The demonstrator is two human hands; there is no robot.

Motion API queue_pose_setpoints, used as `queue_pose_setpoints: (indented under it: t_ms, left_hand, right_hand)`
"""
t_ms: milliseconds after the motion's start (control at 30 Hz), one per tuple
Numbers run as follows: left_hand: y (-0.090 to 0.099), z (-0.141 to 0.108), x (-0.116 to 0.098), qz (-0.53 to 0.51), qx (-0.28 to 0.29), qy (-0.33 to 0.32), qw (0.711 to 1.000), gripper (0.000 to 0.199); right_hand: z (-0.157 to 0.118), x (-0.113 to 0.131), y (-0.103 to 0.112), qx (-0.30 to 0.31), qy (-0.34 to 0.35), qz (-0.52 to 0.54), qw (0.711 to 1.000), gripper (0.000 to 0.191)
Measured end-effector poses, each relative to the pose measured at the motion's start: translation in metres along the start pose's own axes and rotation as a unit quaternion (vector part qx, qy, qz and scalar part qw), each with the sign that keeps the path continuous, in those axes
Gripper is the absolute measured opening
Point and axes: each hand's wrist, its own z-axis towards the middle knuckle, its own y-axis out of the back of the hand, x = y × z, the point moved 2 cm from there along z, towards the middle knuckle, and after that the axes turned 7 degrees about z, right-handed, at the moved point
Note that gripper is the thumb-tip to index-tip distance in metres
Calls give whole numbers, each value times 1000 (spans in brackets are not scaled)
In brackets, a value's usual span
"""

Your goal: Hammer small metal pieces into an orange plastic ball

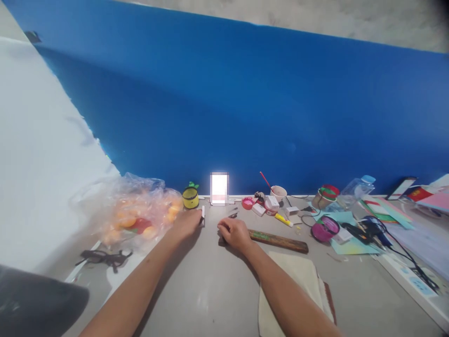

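Observation:
My left hand is closed at the middle of the table, pinching a small thin white-and-black object that stands up from its fingertips; its kind is too small to tell. To the right, my right hand has its fingers curled together. It lies over the left part of a dark wooden bar with a green patch; whether it grips the bar or something tiny is hidden. Just behind this hand is a small dark item. A yellow pot with a green top stands beyond my left hand.
At left are a plastic bag of orange fruit and black glasses. A cream cloth lies under my right forearm. Small boxes, a paper cup, a magenta pot, a glue gun and a power strip stand right. A blue panel rises behind.

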Motion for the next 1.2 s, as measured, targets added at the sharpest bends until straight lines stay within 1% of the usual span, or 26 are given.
queue_pose_setpoints:
  t_ms: [167,333,433,533,600,633,667,700,733,767,800,867,900,933,967,1000,1133,1200]
  left_hand:
    - [0,1,1,24,7,-5,1000,15]
    - [-3,7,2,16,5,1,1000,14]
    - [2,8,2,5,-6,-3,1000,16]
    - [13,-2,-2,-27,-40,6,999,22]
    - [18,-16,-10,-91,-78,13,993,28]
    - [17,-26,-16,-154,-102,14,983,30]
    - [14,-36,-23,-243,-119,12,963,31]
    - [9,-46,-29,-329,-131,24,935,30]
    - [0,-56,-36,-400,-143,47,904,32]
    - [-10,-64,-42,-460,-139,68,874,33]
    - [-22,-70,-47,-521,-136,102,836,36]
    - [-45,-76,-54,-642,-114,149,743,43]
    - [-54,-77,-57,-681,-109,158,706,46]
    - [-61,-77,-58,-709,-105,164,678,49]
    - [-66,-76,-58,-726,-104,166,659,52]
    - [-69,-74,-58,-735,-103,167,649,54]
    - [-71,-71,-56,-738,-114,168,644,55]
    - [-70,-72,-56,-744,-114,160,639,54]
  right_hand:
    - [0,-2,0,2,-6,15,1000,15]
    - [0,-4,-1,-3,-1,35,999,15]
    - [0,-7,-2,-9,3,44,999,15]
    - [0,-10,-2,-14,5,59,998,14]
    - [-1,-10,-2,-19,10,87,996,14]
    - [-1,-9,-2,-26,13,112,993,14]
    - [-3,-7,-2,-37,14,147,988,13]
    - [-4,-4,-3,-50,14,188,981,14]
    - [-6,0,-4,-62,13,232,971,17]
    - [-8,5,-6,-70,11,273,959,22]
    - [-10,10,-8,-71,11,305,949,27]
    - [-14,20,-14,-60,19,336,940,26]
    - [-15,24,-16,-53,26,339,939,22]
    - [-16,27,-18,-49,32,339,939,17]
    - [-16,29,-20,-48,37,335,940,14]
    - [-17,30,-21,-50,39,331,942,12]
    - [-17,30,-20,-60,43,314,947,13]
    - [-18,30,-18,-61,45,319,945,16]
